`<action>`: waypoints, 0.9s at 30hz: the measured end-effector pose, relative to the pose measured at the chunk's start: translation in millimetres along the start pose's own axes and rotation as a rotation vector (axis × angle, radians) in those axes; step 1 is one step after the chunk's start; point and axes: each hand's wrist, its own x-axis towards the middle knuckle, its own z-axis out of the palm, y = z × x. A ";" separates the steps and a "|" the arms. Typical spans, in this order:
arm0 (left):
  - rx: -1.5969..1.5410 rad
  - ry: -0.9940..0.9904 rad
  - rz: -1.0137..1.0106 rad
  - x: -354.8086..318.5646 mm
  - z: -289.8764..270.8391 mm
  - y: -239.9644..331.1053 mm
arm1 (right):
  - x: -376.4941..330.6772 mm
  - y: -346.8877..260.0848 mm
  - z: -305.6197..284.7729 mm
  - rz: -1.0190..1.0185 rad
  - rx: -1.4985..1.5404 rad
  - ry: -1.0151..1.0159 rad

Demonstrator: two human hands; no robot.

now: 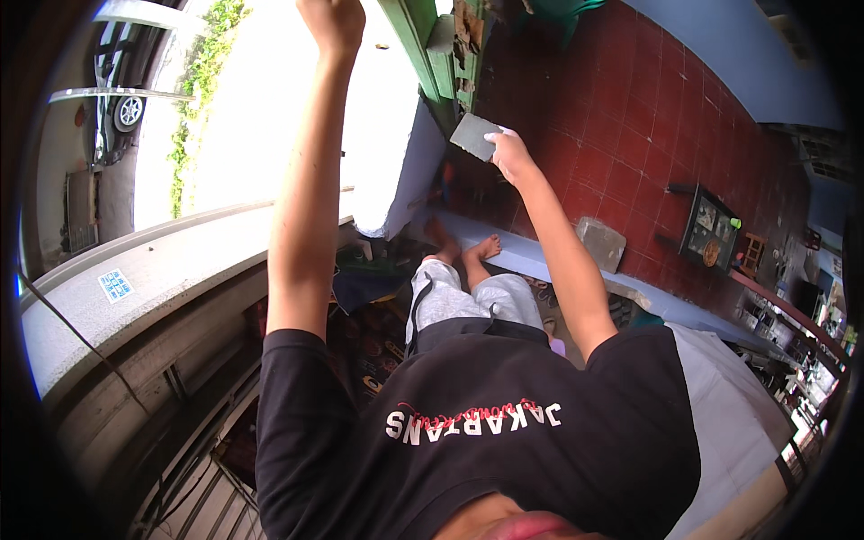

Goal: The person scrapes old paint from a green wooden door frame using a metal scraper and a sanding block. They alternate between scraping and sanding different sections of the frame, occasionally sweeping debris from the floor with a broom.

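— sandpaper-like grey sheet [475, 136], that flat grey rectangle, where is it?

— up against the green frame [423, 45], near its lower part, held in the right hand [509, 155]. the thumb and fingers pinch its right edge, so that hand is closed on it. whether the sheet actually presses on the wood or just sits in front of it, i cannot tell.

— and the left hand [332, 20]?

— raised high, at the top edge of the view, to the left of the green frame. it looks curled into a loose fist, but the picture cuts it off and the bright light behind washes it out, so i cannot tell whether it has hold of anything.

— what lies around?

— red tiled floor [648, 108] spreads to the right of the frame. a pale blue step [540, 261] runs below it, and the person's bare feet [463, 247] rest on or just beside that step. grey shorts [468, 297] and a black shirt [504, 432] with lettering fill the lower middle.

— anything else on the tiles?

— a grey square block [600, 243] lies near the step, right of the right forearm. further right a dark low table [709, 229] stands well apart from the hands.

— and on the left side?

— a grey concrete ledge [153, 279] curves across, and beyond it a parked car [117, 99] beside a strip of green plants [202, 81].
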 end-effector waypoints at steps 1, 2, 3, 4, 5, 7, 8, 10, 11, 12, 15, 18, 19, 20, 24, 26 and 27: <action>-0.007 -0.009 0.015 -25.7 -22.4 -5.5 | 10.7 -8.0 15.6 0.119 0.187 0.015; -0.025 -0.028 0.027 -52.5 -39.4 -13.5 | 23.8 -16.1 30.1 0.187 0.446 0.134; -0.025 -0.050 -0.105 -91.1 -57.8 -20.7 | 32.1 -28.3 38.0 0.259 0.680 -0.059; -0.005 -0.077 -0.244 -134.3 -77.6 -41.0 | 40.2 -41.1 48.0 0.269 0.785 -0.120; 0.076 -0.133 -0.408 -185.0 -99.2 -73.2 | 46.4 -57.8 58.8 0.217 0.835 -0.130; 0.210 -0.326 -0.677 -285.2 -144.0 -105.0 | 48.2 -90.2 69.4 0.007 0.819 -0.087; 0.122 -0.376 -0.738 -322.0 -161.9 -105.3 | 45.2 -101.6 68.2 -0.083 0.792 -0.092; 0.004 -0.452 -0.892 -380.3 -191.6 -93.7 | 42.8 -105.8 56.5 -0.093 0.757 -0.200; 0.000 -0.424 -0.902 -414.6 -207.8 -103.9 | 9.2 -110.7 70.9 -0.124 0.737 -0.247; 0.019 -0.406 -0.980 -425.6 -214.2 -95.2 | -1.8 -97.7 78.2 -0.024 0.757 -0.221; 0.043 -0.442 -1.041 -455.4 -232.8 -105.3 | 45.0 -25.3 89.0 0.335 0.770 -0.137; 0.071 -0.516 -1.042 -455.6 -243.6 -111.5 | 138.8 12.2 74.4 0.558 0.688 -0.247; 0.094 -0.518 -1.036 -456.6 -247.9 -117.5 | 167.3 16.1 66.9 0.609 0.682 -0.343; 0.111 -0.446 -1.072 -468.0 -254.8 -120.7 | 145.2 2.8 107.0 0.266 0.479 -0.253; 0.165 -0.251 -1.152 -498.4 -254.8 -142.1 | 47.0 23.8 154.8 -0.027 0.000 -0.624; 0.195 -0.180 -1.183 -511.4 -243.0 -149.2 | 4.2 64.7 145.2 -0.070 -0.210 -0.609; 0.180 -0.115 -1.215 -513.5 -228.7 -148.1 | -23.1 53.5 135.0 0.000 -0.289 -0.582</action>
